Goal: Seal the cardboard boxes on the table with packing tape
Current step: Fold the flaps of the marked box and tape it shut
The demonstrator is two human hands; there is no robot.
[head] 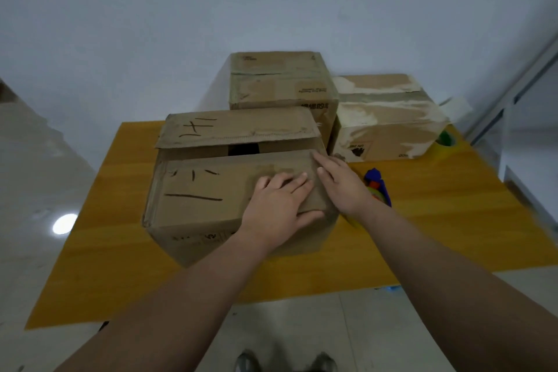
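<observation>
Yellow wood-grain counter [437, 220] carries three boxes. Nearest me: large brown cardboard box with black marker strokes [205, 208], far flap slightly raised, dark gap between the flaps. Behind it, a taller plain brown box [280, 81]; to its right, a brown box with torn pale patches [389, 121]. My left hand [277, 208] lies flat on the near flap, fingers straight. My right hand [344, 187] rests open along the flap's right edge. A blue tape dispenser [377, 184] lies on the counter just beside the right hand.
</observation>
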